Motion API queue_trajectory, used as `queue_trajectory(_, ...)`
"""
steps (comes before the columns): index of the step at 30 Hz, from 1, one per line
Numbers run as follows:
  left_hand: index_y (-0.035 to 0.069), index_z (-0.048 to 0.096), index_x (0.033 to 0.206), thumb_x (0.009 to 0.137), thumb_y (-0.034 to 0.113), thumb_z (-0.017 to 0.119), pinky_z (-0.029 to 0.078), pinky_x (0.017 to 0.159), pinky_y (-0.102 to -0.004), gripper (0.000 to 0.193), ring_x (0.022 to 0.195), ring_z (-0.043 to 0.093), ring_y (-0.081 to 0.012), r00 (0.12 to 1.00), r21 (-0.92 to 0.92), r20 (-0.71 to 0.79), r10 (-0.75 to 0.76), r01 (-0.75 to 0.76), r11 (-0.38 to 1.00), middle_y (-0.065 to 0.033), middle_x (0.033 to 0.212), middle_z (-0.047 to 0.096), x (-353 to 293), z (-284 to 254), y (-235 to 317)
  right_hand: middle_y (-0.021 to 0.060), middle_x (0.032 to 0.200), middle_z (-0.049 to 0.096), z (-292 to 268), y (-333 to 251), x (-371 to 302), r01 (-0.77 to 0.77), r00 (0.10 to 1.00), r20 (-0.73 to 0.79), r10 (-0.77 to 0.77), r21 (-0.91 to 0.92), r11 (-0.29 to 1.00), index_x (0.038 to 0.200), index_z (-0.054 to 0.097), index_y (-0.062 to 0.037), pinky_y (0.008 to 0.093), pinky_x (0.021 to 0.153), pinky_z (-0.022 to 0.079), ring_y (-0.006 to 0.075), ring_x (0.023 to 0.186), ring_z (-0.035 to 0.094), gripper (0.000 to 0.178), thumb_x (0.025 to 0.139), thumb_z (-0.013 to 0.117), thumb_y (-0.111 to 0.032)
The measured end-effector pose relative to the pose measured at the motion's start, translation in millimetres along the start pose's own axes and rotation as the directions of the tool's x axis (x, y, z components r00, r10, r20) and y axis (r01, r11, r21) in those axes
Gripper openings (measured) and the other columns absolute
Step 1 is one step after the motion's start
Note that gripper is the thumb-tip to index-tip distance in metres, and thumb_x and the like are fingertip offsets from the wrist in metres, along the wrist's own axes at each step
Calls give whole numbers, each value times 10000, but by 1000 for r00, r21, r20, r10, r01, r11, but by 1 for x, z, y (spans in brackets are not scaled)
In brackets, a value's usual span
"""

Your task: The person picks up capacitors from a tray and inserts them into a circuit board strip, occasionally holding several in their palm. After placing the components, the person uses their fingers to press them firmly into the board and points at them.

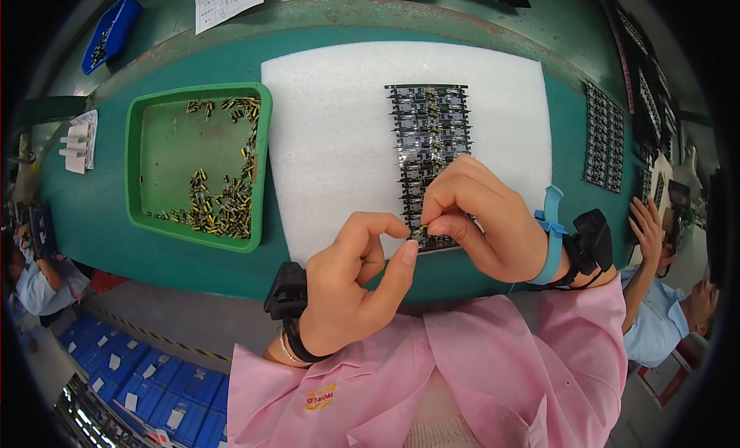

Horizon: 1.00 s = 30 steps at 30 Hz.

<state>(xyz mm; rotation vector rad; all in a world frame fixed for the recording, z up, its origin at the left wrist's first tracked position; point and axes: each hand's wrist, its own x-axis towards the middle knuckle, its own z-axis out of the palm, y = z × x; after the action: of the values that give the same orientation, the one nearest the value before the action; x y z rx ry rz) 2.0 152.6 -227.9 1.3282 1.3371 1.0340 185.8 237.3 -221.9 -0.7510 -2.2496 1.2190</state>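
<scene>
On the white foam sheet lies a panel of small circuit boards with rows of parts on it. My right hand is over the panel's near end, thumb and forefinger pinched on a small capacitor, mostly hidden by the fingertips. Just left of it is my left hand, its thumb and forefinger a little apart at the panel's near left corner, with nothing plainly between them. To the left stands a green tray holding many loose black-and-yellow capacitors, heaped along its right and near sides.
Another board panel lies right of the foam. A blue bin of parts and a paper sheet are at the back. White pieces lie far left. A co-worker's hand is at the right; blue crates stand lower left.
</scene>
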Motion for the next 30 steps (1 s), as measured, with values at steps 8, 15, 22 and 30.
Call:
queue_trajectory(8,-10,556,849,936,42,533,247,462,-172,105,523,332,15,999,-8,-14,38,-39,999,45,651,511,-2,2,2,72,859,565,4,-7,3,40,999,-15,-39,15,999,914,565,-17,297,686,417,221,771,506,105,846,640,-47)
queue_trajectory(15,-9,555,837,931,40,538,255,463,-169,107,526,340,14,996,-48,-47,74,-76,996,44,656,520,-4,10,-2,73,869,576,4,-3,-4,82,996,-25,-80,71,994,921,577,-21,301,681,422,212,770,513,105,839,642,-32)
queue_trajectory(22,2,570,831,904,41,570,273,448,-186,82,488,351,-12,993,-25,-70,100,-102,994,34,608,491,0,11,-8,80,862,577,5,2,-1,109,993,-46,-106,55,993,920,580,-23,306,676,413,215,756,513,113,824,637,-7)
queue_trajectory(30,12,586,883,903,52,585,292,438,-186,44,506,381,4,986,3,-122,112,-113,994,33,631,514,-26,-43,15,86,858,545,31,-52,33,114,993,-40,-113,12,993,893,568,-22,326,693,405,265,763,500,144,778,638,27)
